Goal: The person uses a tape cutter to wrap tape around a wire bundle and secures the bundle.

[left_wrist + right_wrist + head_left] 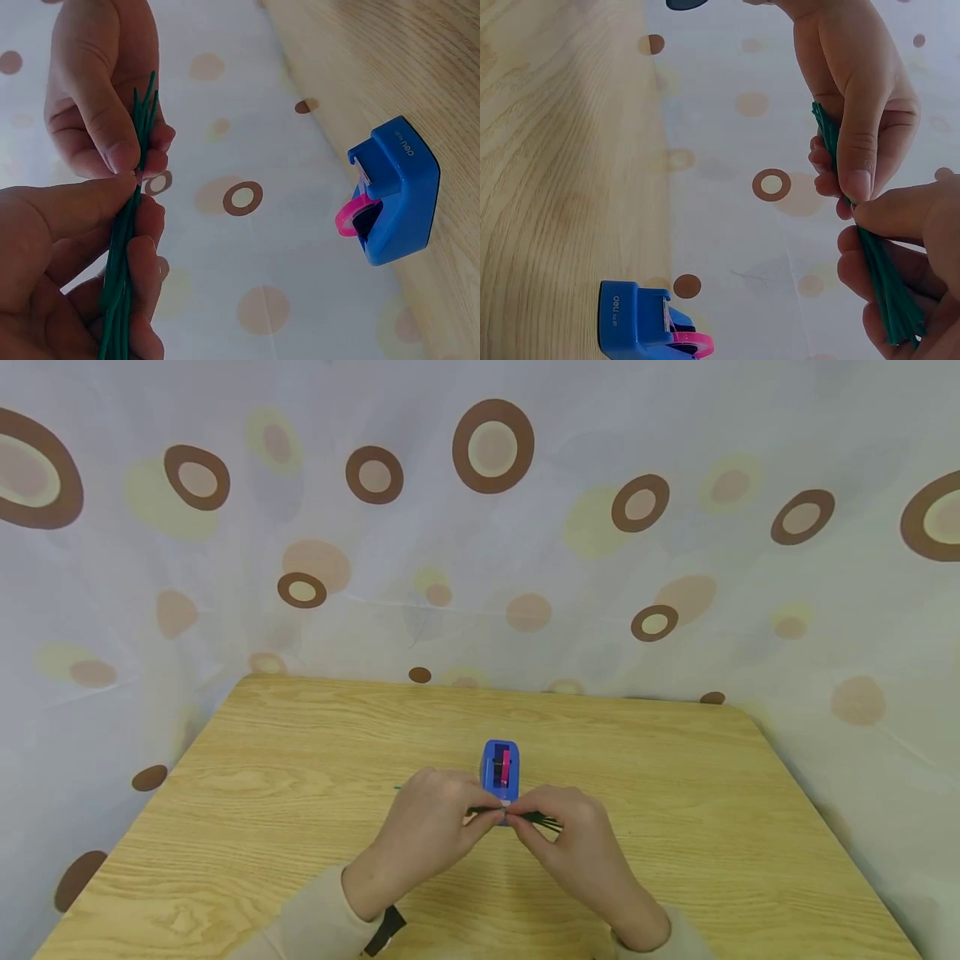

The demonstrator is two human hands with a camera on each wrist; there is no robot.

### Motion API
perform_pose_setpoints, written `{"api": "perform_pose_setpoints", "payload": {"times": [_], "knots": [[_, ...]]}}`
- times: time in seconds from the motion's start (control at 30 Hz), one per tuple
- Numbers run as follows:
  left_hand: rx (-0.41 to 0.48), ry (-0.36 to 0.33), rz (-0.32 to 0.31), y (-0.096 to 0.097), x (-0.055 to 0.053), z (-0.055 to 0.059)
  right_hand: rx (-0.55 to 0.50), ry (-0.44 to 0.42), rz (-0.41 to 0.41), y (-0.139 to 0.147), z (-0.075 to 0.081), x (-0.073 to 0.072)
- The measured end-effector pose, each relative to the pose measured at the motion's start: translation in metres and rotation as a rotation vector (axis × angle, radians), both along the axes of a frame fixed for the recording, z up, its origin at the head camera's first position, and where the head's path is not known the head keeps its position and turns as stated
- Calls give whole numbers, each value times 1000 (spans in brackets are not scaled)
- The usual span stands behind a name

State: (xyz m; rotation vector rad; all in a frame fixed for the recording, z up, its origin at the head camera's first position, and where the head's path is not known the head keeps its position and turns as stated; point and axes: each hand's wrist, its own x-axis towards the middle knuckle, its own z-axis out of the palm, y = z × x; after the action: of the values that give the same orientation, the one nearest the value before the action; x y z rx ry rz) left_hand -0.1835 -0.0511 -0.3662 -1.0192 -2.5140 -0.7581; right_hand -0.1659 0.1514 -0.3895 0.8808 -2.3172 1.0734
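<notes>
A thin bundle of green, stem-like strands runs through both hands, its kind not shown more exactly. My left hand pinches it near the middle, with the other fingers curled along its length. Tip to tip with that thumb, my right hand pinches the same bundle from the other side. In the right wrist view the strands fan out slightly at the lower end. Just beyond the fingertips, a blue tape dispenser with a pink roll stands on the table. The pinched spot is mostly hidden by the thumbs.
The wood-grain table reaches back to a pale curtain printed with brown rings and dots. More of this cloth hangs along the left and right sides. A black band shows by the left sleeve.
</notes>
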Motion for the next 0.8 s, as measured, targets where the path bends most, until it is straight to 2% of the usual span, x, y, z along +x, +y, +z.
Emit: {"api": "perform_pose_setpoints", "payload": {"times": [0.1,0.23,0.43,0.53,0.8], "knots": [[20,-32,-2,0,-1,1,19,64,-22,1,1,0],[35,-76,-9,0,0,4,32,108,-35,1,2,-1],[43,-175,1,-1,1,7,32,184,4,2,1,-2],[29,-203,6,-1,1,8,40,219,11,3,0,-3],[22,-280,-8,-2,0,7,35,248,-9,3,-3,-2]]}}
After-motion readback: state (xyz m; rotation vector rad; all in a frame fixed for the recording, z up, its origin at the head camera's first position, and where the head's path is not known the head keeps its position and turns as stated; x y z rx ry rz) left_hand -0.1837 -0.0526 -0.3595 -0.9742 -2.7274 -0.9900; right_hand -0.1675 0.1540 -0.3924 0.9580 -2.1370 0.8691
